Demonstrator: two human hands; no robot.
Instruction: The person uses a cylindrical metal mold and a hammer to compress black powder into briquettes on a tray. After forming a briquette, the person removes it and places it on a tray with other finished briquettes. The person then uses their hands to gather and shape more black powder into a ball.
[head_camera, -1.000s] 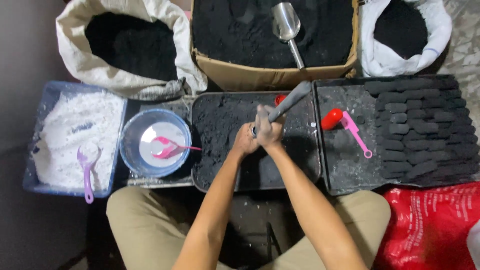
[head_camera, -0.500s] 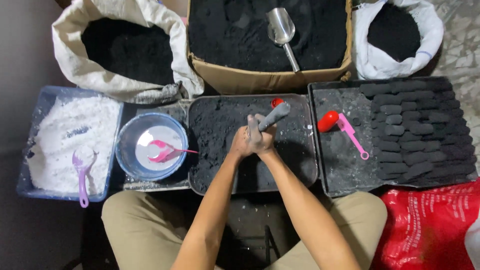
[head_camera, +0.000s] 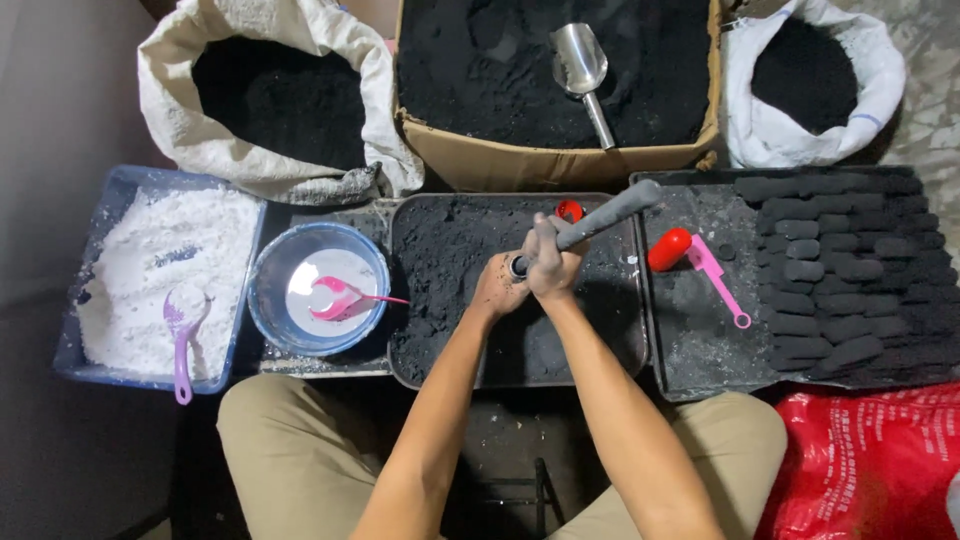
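My right hand (head_camera: 553, 262) grips a grey, dust-coated rod (head_camera: 612, 211) that slants up to the right. The rod's lower end enters a small round tube (head_camera: 517, 267), which my left hand (head_camera: 499, 290) holds from the left. Both hands hover over the middle black tray (head_camera: 393, 300), which is full of loose black powder (head_camera: 445, 250). A small red cap (head_camera: 569, 210) lies at the tray's far edge, just behind the rod.
The right tray (head_camera: 690, 345) carries rows of black briquettes (head_camera: 845, 265), a red cylinder (head_camera: 668, 249) and a pink tool (head_camera: 722, 282). At the left are a blue bowl (head_camera: 262, 300) with a pink spoon (head_camera: 340, 297) and a blue tub (head_camera: 68, 352) with a purple scoop (head_camera: 182, 340). Behind: two sacks, a box (head_camera: 550, 165), a metal scoop (head_camera: 582, 65).
Half a second ago the rod was pushed deep into the tube and showed short. It now sticks out long again, with my right hand higher on it.
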